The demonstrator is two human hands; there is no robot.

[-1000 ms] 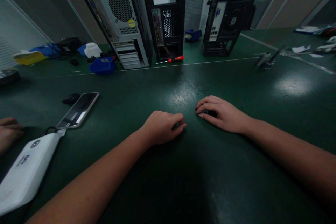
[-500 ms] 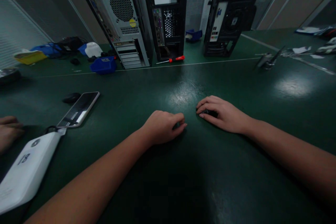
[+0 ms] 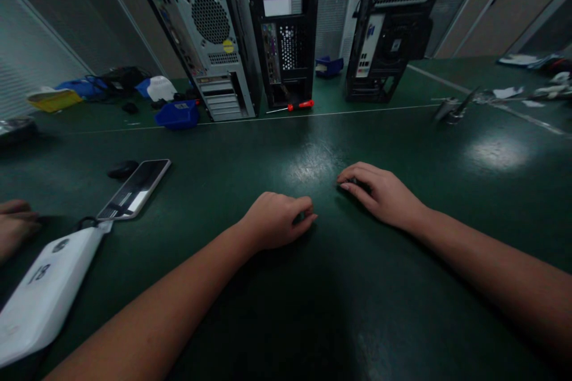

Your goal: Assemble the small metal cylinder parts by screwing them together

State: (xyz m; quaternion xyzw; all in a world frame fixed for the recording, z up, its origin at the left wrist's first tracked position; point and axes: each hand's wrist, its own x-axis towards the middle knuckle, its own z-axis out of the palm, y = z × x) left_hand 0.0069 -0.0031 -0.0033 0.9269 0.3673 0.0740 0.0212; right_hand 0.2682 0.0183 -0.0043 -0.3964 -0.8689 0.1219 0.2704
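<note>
Head view: the person's left hand (image 3: 277,220) rests low on the green tabletop (image 3: 241,161), its fingers loosely curled toward the thumb; I cannot tell whether they pinch anything. The right hand (image 3: 373,190) lies just beyond, apart from it, fingers bent and tips down near the same surface; something dark shows beneath them, too small to name, and whether it is gripped I cannot tell. For good control here, I would let both forearms bear on the table, work with light fingertips, and open the right fingers enough to see under them. Around them, from the left: a co-worker's hand (image 3: 16,226), a white device (image 3: 49,292), a phone (image 3: 136,190) with a black object (image 3: 123,169) beside it, and a blue bin (image 3: 177,116). These would crowd a wide sweep of the left arm. Behind, a grey computer case (image 3: 212,18), a black case (image 3: 290,50) with a red-handled screwdriver (image 3: 301,105) at its foot, and another black case (image 3: 397,41) limit forward reach. At far right, a blurred metal tool (image 3: 453,110) lies near scattered papers (image 3: 509,92).
</note>
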